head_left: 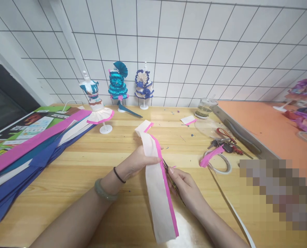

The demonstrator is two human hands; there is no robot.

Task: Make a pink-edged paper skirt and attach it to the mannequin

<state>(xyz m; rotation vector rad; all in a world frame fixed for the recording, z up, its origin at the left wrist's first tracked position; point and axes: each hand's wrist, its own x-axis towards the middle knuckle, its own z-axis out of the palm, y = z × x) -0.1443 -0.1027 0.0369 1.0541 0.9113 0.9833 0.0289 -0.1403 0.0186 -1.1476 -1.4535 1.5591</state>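
Observation:
A long white crepe-paper strip with a pink border hangs over the middle of the table, its far end folded over. My left hand pinches it near the upper part, thumb on top and fingers behind. My right hand is closed around a pair of dark scissors, whose tips meet the pink edge just below my left thumb. Whether the blades are parted is hard to make out. Part of the scissors is hidden by my right fingers.
Three small dress forms in paper dresses, one white and pink, stand at the back. Long coloured paper strips lie left. At right are a tape roll with pink paper, keys, a glass cup and a white-pink scrap.

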